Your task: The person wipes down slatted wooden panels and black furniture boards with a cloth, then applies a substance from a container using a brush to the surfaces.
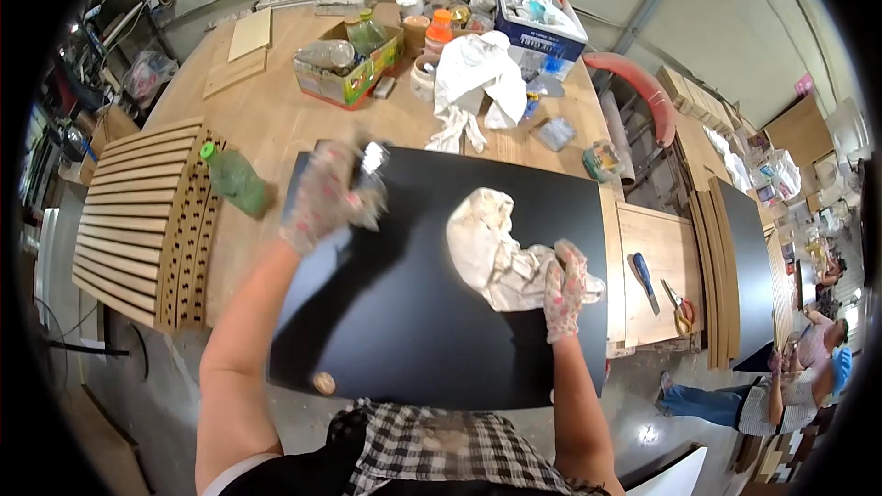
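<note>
A black panel (413, 349) lies flat on the wooden workbench before me. My right hand (565, 292), in a light patterned glove, grips the right end of a crumpled, stained white cloth (487, 243) on the panel. Over the panel's far left corner, my gloved left hand (322, 193) is blurred by motion. Its fingers curl around a shiny, see-through thing (372, 162) too smeared to name. A small round tan piece (323, 382) sits at the panel's near left corner. Left of the panel stands a green plastic bottle (237, 182) with a bright green cap.
Slotted wooden strips (138, 220) are stacked at left. Farther back are a carton of bottles (354, 83), an orange-capped bottle (439, 29), white rags (478, 73) and a blue box (542, 23). A screwdriver (645, 280) and scissors (680, 308) lie at right; people (799, 386) stand beyond.
</note>
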`<action>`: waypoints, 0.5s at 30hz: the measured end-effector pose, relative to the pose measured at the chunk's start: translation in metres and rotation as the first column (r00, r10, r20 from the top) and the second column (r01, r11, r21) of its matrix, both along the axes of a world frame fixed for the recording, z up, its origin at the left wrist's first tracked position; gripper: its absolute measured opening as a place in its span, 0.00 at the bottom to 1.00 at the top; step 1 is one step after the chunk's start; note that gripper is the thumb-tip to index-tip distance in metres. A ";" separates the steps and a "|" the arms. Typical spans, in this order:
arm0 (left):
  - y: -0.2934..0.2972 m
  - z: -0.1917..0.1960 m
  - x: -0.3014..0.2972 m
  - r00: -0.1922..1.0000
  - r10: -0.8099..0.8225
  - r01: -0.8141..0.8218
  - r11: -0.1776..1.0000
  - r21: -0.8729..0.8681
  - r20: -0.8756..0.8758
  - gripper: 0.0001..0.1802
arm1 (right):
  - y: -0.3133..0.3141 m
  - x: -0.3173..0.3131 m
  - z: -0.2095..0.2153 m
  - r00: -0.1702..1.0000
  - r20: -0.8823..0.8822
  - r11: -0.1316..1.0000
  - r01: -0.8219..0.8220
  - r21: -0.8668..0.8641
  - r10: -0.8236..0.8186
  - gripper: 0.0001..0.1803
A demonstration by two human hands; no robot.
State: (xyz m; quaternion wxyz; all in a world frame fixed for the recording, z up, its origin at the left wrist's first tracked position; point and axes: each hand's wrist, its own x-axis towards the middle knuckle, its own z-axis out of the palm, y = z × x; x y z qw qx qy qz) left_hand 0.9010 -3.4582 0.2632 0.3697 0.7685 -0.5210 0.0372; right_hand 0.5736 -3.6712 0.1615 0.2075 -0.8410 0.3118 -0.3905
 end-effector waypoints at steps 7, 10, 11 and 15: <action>-0.004 -0.024 -0.201 0.951 -0.178 0.222 0.962 0.157 -0.253 0.42 | 0.056 -0.043 0.074 0.918 0.039 0.918 -0.396 0.002 0.395 0.10; -0.006 -0.047 -0.243 0.968 -0.172 0.198 0.971 0.136 -0.180 0.47 | 0.058 -0.077 0.044 0.907 0.069 0.657 -0.352 0.667 0.416 0.14; -0.006 -0.054 -0.255 0.980 -0.147 0.161 0.982 0.097 -0.137 0.50 | 0.060 -0.081 0.038 0.921 0.107 0.492 -0.295 0.819 0.374 0.14; 0.003 -0.061 -0.282 0.988 -0.044 0.068 0.984 0.162 -0.145 0.52 | 0.064 -0.076 0.042 0.950 0.098 0.326 -0.196 0.925 0.295 0.14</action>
